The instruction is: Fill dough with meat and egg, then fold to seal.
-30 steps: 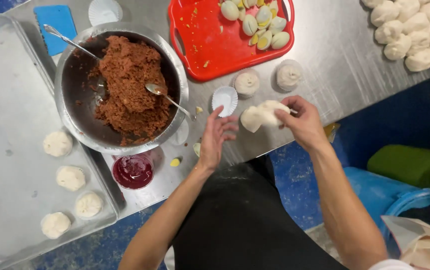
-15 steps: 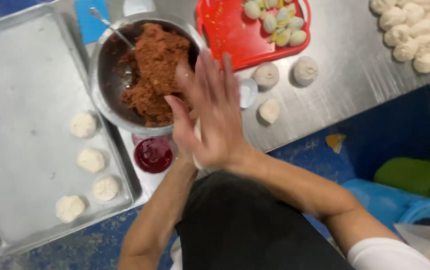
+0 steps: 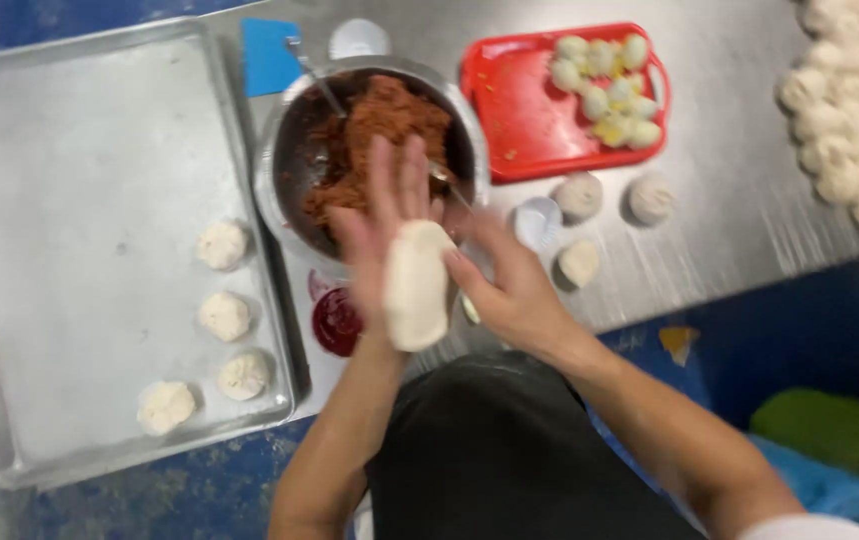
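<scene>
1. A pale, flattened oval piece of dough (image 3: 415, 285) is held between the two hands, above the near edge of the steel worktop (image 3: 729, 170).
2. The left hand (image 3: 384, 215) is spread flat behind the dough with fingers extended upward; the dough lies against its palm, and no fingers are curled over it.
3. The right hand (image 3: 509, 285) is set against the dough's right side, its fingers loosely curved toward the edge; how firmly it pinches cannot be told through the blur.
4. The dough's long axis runs roughly from the left fingertips down toward the left wrist, in line with that hand.
5. Just beyond the left fingertips lies the round steel bowl of reddish-brown minced filling (image 3: 369, 140), with a metal spoon (image 3: 449, 185) resting in it beside the right hand's fingers; the right hand is judged the nearer one to that spoon.
6. A small red dish of sauce (image 3: 336, 320) sits just left of the left wrist.
7. Well to the left of the grip, four formed white buns (image 3: 221, 316) rest on a large grey metal tray (image 3: 69, 200).
8. To the right of the grip lie three loose dough rounds (image 3: 579, 262) and, beyond them, a red plastic tray (image 3: 529, 120) holding peeled eggs.
</scene>
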